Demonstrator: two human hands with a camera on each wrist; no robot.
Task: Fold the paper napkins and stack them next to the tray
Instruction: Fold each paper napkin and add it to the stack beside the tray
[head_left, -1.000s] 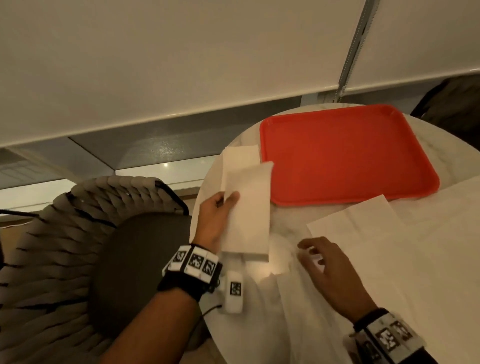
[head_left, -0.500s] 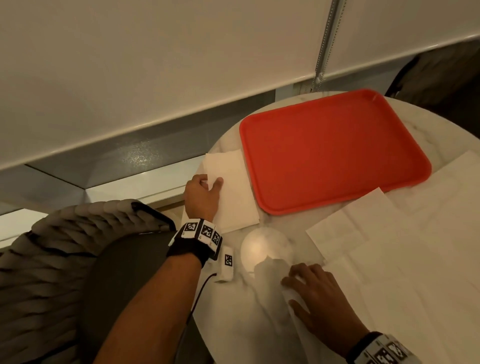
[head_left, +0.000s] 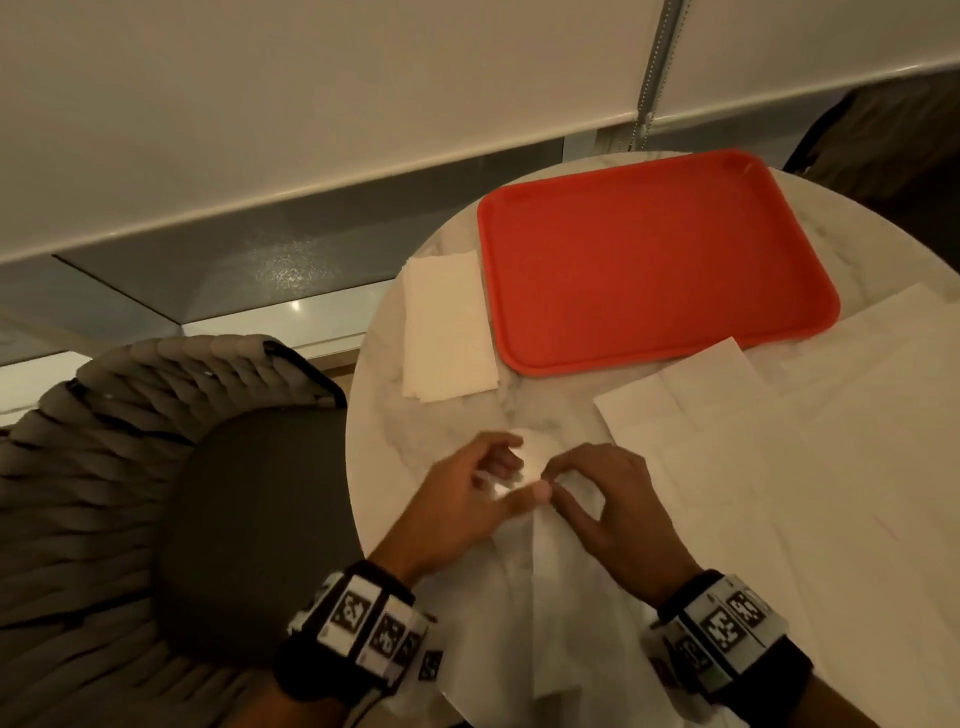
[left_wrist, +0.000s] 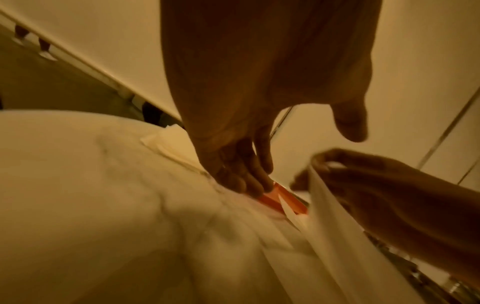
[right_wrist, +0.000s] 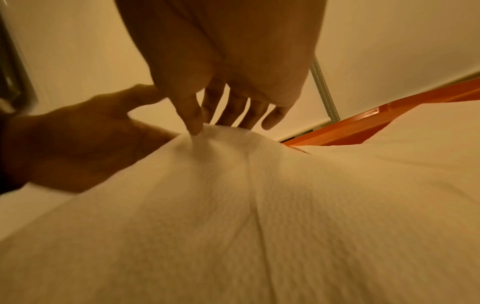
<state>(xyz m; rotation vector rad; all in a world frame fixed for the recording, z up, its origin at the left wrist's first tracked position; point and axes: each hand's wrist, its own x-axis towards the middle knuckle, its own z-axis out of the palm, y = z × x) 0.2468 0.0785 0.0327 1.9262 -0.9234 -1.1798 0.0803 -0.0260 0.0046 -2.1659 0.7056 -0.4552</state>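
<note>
Having left the folded napkin stack (head_left: 449, 327) beside the tray (head_left: 649, 260), the left hand (head_left: 457, 512) joins the right hand (head_left: 605, 512), whose fingers (right_wrist: 193, 115) pinch the next napkin (head_left: 550, 587) on the bench (head_left: 457, 421); left fingers loosely curled, folding restarts.

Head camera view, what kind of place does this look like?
Probably a cafe or food-court seating corner: a red serving tray on a small round marble table, a woven chair, and roller blinds behind.

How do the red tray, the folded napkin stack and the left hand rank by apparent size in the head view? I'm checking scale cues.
1. red tray
2. folded napkin stack
3. left hand, though it sits nearer the camera, so its rank against the stack is unsure.
</note>
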